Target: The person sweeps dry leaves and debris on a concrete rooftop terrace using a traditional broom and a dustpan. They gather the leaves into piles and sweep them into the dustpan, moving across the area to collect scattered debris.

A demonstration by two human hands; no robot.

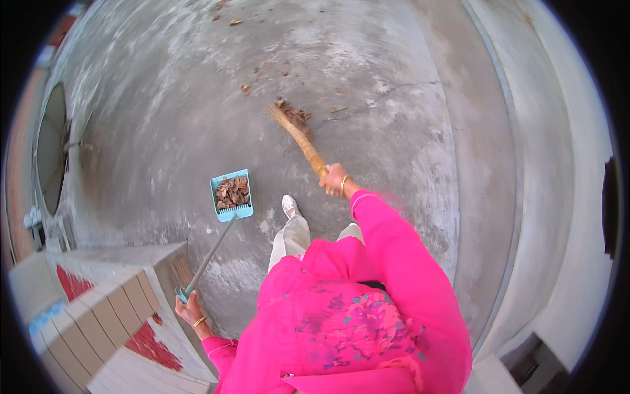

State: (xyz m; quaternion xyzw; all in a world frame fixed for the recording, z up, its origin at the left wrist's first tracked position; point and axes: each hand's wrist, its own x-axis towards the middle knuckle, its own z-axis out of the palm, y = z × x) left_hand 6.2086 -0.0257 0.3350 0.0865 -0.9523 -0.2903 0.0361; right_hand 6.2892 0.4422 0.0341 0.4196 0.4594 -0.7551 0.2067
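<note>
My right hand (335,180) is closed around the handle of a straw broom (303,141). The broom slants away to the far left, its bristle end touching or right beside a small heap of dry brown leaves (296,116) on the concrete. Down at the left, my left hand (190,308) grips the top of a long grey-handled dustpan (244,211). Its light blue pan rests on the ground and holds a pile of dry leaves (232,192). The broom head and the pan are well apart.
More loose leaves (246,90) lie scattered farther off on the grey concrete floor (164,131). A satellite dish (52,148) stands at the left. Near left is a low wall with a tiled top (98,322); a pale wall (558,164) runs along the right.
</note>
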